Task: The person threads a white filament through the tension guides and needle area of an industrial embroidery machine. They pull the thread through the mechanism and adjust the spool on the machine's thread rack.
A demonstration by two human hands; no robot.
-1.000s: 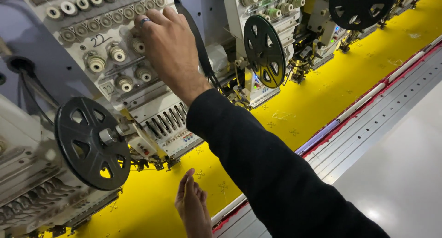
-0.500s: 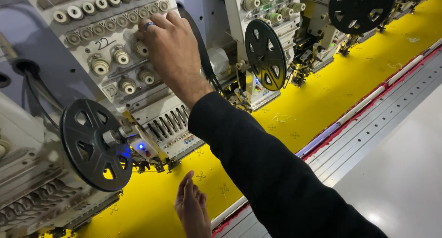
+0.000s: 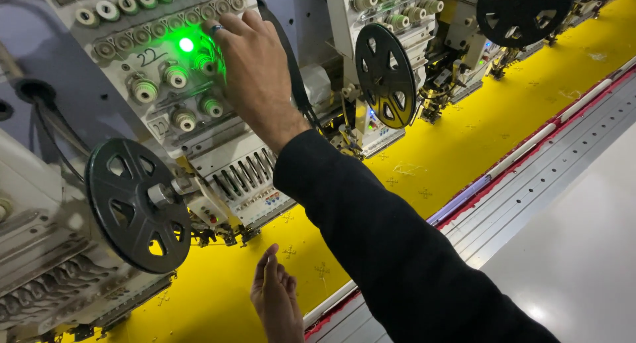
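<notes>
My right hand (image 3: 255,71), in a black sleeve with a ring on one finger, reaches up to the white tension-knob panel (image 3: 132,58) of an embroidery machine head. Its fingertips rest on the panel beside a glowing green lamp (image 3: 186,45) and grip nothing. Below the lamp sit several round thread knobs (image 3: 175,74). My left hand (image 3: 278,303) is low in the view, fingers straight and close together, resting on the yellow fabric (image 3: 464,137) just in front of the head's needle case (image 3: 242,177).
A black spoked wheel (image 3: 138,204) hangs left of the needle case. Two more wheels (image 3: 385,74) (image 3: 523,11) belong to the heads farther right. A grey metal rail (image 3: 550,177) with a red strip borders the fabric's near edge.
A green lamp has lit up on the panel by my right fingertips. My right hand stays on the panel, and my left hand stays on the fabric.
</notes>
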